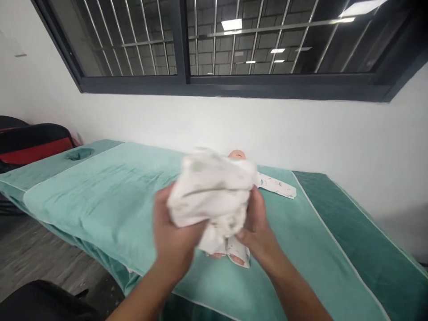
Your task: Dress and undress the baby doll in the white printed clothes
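"What's at the far left?"
"A black-and-red seat (36, 154) against the wall. Nearer, at the bottom left, there's a black object (47, 301) above the grey floor (63, 263); too little of it shows to name it."
"And next, going right?"
"A padded table under a pale green sheet (100, 205), with an oval hole (80, 154) at its far left end. A dark-framed window (214, 87), barred behind the glass, spans most of the wall beyond."
"Where's the left hand?"
"The left hand (177, 232) is just left of centre, thumb across the near side of a white cloth (214, 191), gripping its left side. The cloth is a bunched, blurred bundle, held up over the middle of the table."
"Anything behind it?"
"A doll (237, 154), mostly hidden: the top of its head shows on the far side, and two white-clad legs on the near side, lying on the sheet."
"The right hand?"
"The right hand (256, 223) has the bundle's right side, fingers curled against it. Just beyond, a white printed sleeve (277, 185) stretches out to the right."
"And last?"
"A darker green cover (334, 214) over the table's right end."
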Action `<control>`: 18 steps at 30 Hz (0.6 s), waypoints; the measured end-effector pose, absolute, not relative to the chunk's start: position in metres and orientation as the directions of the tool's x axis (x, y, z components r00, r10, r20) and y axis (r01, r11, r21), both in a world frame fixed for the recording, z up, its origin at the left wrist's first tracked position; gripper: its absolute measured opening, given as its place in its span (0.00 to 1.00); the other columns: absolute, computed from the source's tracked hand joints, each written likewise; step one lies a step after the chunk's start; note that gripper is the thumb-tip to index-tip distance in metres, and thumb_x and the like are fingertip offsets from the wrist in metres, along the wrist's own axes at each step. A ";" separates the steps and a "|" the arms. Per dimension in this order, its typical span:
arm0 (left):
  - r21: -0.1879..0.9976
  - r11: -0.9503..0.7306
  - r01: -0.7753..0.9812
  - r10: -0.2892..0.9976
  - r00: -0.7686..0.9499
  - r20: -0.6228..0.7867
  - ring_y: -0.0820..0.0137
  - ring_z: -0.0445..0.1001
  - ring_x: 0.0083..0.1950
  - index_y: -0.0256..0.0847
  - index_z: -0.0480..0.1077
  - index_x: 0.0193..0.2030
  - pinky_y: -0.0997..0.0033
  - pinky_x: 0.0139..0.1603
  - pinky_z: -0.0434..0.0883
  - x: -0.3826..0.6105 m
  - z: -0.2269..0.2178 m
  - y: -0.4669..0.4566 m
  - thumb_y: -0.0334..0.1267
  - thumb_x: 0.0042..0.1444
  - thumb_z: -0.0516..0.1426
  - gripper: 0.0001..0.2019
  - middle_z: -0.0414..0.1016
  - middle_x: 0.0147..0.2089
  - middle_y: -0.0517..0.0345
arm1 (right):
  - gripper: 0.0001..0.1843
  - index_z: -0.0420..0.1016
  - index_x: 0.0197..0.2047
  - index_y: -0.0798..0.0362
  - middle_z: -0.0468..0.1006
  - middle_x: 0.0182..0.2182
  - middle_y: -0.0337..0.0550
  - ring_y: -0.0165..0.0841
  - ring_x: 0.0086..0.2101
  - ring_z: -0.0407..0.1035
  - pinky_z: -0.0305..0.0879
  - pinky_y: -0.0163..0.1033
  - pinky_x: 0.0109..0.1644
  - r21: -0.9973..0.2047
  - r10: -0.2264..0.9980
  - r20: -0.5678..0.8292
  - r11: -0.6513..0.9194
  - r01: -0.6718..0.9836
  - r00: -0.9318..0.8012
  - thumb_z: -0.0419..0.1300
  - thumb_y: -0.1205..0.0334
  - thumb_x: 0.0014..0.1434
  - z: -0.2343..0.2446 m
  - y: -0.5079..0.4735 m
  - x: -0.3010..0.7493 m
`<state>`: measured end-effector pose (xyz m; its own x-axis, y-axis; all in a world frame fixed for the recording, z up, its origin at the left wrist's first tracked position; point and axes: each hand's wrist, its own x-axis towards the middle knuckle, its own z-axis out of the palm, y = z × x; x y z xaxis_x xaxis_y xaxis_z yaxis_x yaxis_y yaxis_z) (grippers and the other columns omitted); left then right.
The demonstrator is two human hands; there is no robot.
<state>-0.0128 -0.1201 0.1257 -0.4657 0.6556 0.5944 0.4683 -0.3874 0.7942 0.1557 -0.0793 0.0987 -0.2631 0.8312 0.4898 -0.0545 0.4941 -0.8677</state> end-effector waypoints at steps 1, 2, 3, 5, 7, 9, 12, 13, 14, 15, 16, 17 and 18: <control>0.807 -0.438 0.396 0.706 -0.404 0.581 0.63 0.75 0.43 0.46 0.61 0.55 0.61 0.40 0.77 0.002 0.129 -0.110 0.51 0.50 0.64 0.28 0.73 0.47 0.55 | 0.50 0.41 0.72 0.42 0.62 0.65 0.53 0.46 0.62 0.61 0.68 0.55 0.58 -0.884 0.847 0.465 0.459 -0.087 -0.259 0.59 0.33 0.55 0.100 -0.072 0.157; 0.819 -0.464 0.337 0.752 -0.339 0.565 0.64 0.75 0.43 0.46 0.62 0.54 0.62 0.40 0.77 0.015 0.131 -0.102 0.49 0.53 0.62 0.25 0.73 0.47 0.55 | 0.50 0.43 0.72 0.42 0.66 0.62 0.54 0.46 0.59 0.65 0.71 0.54 0.55 -0.898 0.862 0.440 0.424 -0.117 -0.252 0.58 0.32 0.55 0.100 -0.067 0.158; 0.813 -0.495 0.307 0.770 -0.279 0.574 0.64 0.75 0.44 0.46 0.62 0.54 0.62 0.42 0.77 0.025 0.132 -0.095 0.47 0.55 0.61 0.23 0.73 0.48 0.55 | 0.49 0.45 0.71 0.42 0.68 0.60 0.54 0.46 0.57 0.68 0.72 0.53 0.52 -0.909 0.874 0.416 0.390 -0.149 -0.250 0.57 0.30 0.54 0.099 -0.063 0.161; 0.741 -0.591 0.318 0.742 -0.146 0.654 0.61 0.73 0.53 0.48 0.64 0.54 0.58 0.52 0.74 0.038 0.127 -0.087 0.42 0.57 0.59 0.18 0.71 0.53 0.54 | 0.48 0.47 0.70 0.42 0.70 0.59 0.54 0.46 0.54 0.71 0.74 0.52 0.50 -0.919 0.892 0.372 0.316 -0.234 -0.257 0.56 0.29 0.54 0.095 -0.061 0.165; 0.637 -0.682 0.359 0.668 -0.049 0.742 0.60 0.67 0.60 0.50 0.64 0.54 0.53 0.60 0.68 0.044 0.116 -0.081 0.36 0.59 0.57 0.17 0.67 0.58 0.54 | 0.49 0.48 0.70 0.45 0.70 0.59 0.54 0.46 0.54 0.71 0.74 0.51 0.50 -0.907 0.905 0.345 0.252 -0.339 -0.251 0.58 0.31 0.53 0.091 -0.062 0.164; 0.582 -0.717 0.384 0.627 -0.010 0.779 0.59 0.64 0.63 0.51 0.64 0.55 0.50 0.63 0.65 0.047 0.102 -0.076 0.32 0.60 0.55 0.18 0.65 0.60 0.53 | 0.47 0.49 0.69 0.46 0.69 0.60 0.54 0.45 0.54 0.71 0.74 0.50 0.50 -0.894 0.922 0.305 0.191 -0.406 -0.238 0.62 0.37 0.54 0.085 -0.064 0.161; 0.605 -0.694 0.390 0.654 -0.010 0.756 0.59 0.63 0.63 0.51 0.62 0.57 0.49 0.62 0.65 0.052 0.088 -0.073 0.30 0.59 0.55 0.20 0.64 0.59 0.51 | 0.43 0.50 0.69 0.48 0.69 0.61 0.55 0.45 0.53 0.72 0.74 0.49 0.49 -0.894 0.944 0.270 0.172 -0.413 -0.191 0.61 0.42 0.57 0.077 -0.062 0.155; 0.614 -0.683 0.396 0.666 -0.008 0.746 0.59 0.63 0.64 0.51 0.61 0.58 0.49 0.62 0.65 0.053 0.087 -0.074 0.30 0.59 0.55 0.21 0.64 0.60 0.51 | 0.42 0.51 0.69 0.49 0.70 0.60 0.55 0.45 0.53 0.72 0.74 0.49 0.49 -0.898 0.948 0.268 0.181 -0.402 -0.173 0.61 0.43 0.57 0.076 -0.060 0.156; 0.615 -0.677 0.404 0.673 0.004 0.739 0.59 0.62 0.64 0.51 0.60 0.60 0.49 0.63 0.65 0.054 0.087 -0.074 0.31 0.60 0.56 0.22 0.64 0.61 0.50 | 0.42 0.52 0.68 0.49 0.71 0.60 0.56 0.45 0.52 0.73 0.75 0.50 0.49 -0.901 0.949 0.275 0.197 -0.387 -0.156 0.61 0.44 0.57 0.076 -0.057 0.159; 0.605 -0.680 0.414 0.675 0.030 0.738 0.59 0.61 0.65 0.51 0.58 0.62 0.49 0.64 0.64 0.054 0.087 -0.075 0.32 0.60 0.56 0.24 0.63 0.62 0.50 | 0.41 0.53 0.68 0.50 0.72 0.59 0.56 0.46 0.52 0.73 0.74 0.50 0.49 -0.905 0.948 0.287 0.220 -0.363 -0.141 0.61 0.45 0.57 0.078 -0.054 0.165; 0.586 -0.692 0.423 0.670 0.073 0.739 0.59 0.60 0.66 0.52 0.57 0.63 0.49 0.64 0.64 0.053 0.088 -0.076 0.33 0.60 0.57 0.26 0.62 0.63 0.49 | 0.40 0.55 0.68 0.50 0.72 0.58 0.56 0.46 0.51 0.73 0.74 0.50 0.49 -0.914 0.943 0.303 0.247 -0.321 -0.137 0.62 0.45 0.57 0.081 -0.051 0.174; 0.559 -0.710 0.428 0.659 0.122 0.743 0.58 0.60 0.67 0.52 0.56 0.64 0.49 0.65 0.64 0.050 0.089 -0.076 0.35 0.60 0.58 0.27 0.61 0.64 0.48 | 0.39 0.57 0.67 0.51 0.74 0.56 0.56 0.46 0.50 0.74 0.74 0.50 0.48 -0.919 0.935 0.335 0.298 -0.259 -0.113 0.62 0.46 0.56 0.086 -0.048 0.187; 0.533 -0.728 0.432 0.645 0.168 0.745 0.58 0.59 0.67 0.52 0.56 0.65 0.49 0.65 0.63 0.046 0.088 -0.075 0.36 0.60 0.58 0.28 0.61 0.64 0.48 | 0.38 0.60 0.66 0.51 0.75 0.55 0.56 0.46 0.49 0.75 0.74 0.50 0.47 -0.921 0.923 0.375 0.359 -0.153 -0.088 0.62 0.45 0.56 0.092 -0.045 0.203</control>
